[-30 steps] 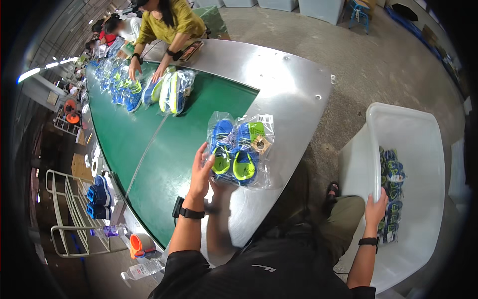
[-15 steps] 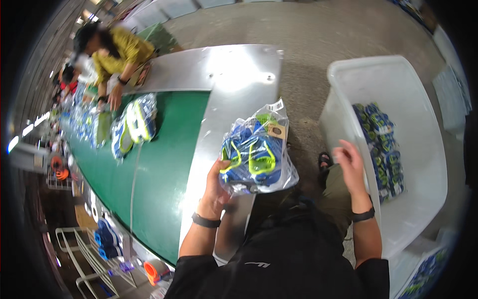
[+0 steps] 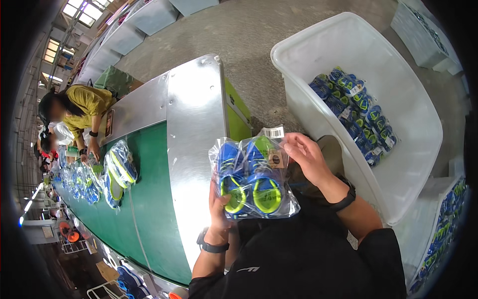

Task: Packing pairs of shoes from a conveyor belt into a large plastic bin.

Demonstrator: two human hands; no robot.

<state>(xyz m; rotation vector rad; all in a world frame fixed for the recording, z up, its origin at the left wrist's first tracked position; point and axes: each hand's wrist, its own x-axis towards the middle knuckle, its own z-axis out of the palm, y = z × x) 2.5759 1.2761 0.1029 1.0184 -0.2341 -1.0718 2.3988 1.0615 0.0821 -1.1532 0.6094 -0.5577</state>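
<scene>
A clear plastic bag with a pair of blue and lime-green shoes (image 3: 246, 172) is in front of my body, soles down. My left hand (image 3: 217, 205) grips its lower left side, thumb on top and fingers partly hidden. At the upper right of the bag, beside a white barcode label (image 3: 274, 132), is my right hand (image 3: 307, 155). Its fingers are stretched out, close to the plastic; I cannot tell whether they touch it. Left of the bag runs a green conveyor belt (image 3: 149, 199) with a metal frame (image 3: 191, 109).
A large white bin (image 3: 403, 164) at the right holds several bagged shoes (image 3: 353, 109). Bagged shoes (image 3: 118, 169) lie on the belt. Beyond them a person in a yellow shirt (image 3: 89, 104) works at the belt. Another bin of shoes (image 3: 440, 234) stands at the lower right.
My right hand has moved left from beside the bin to the bag. The bag now lies more level, showing the shoes from above. The view has turned toward the right.
</scene>
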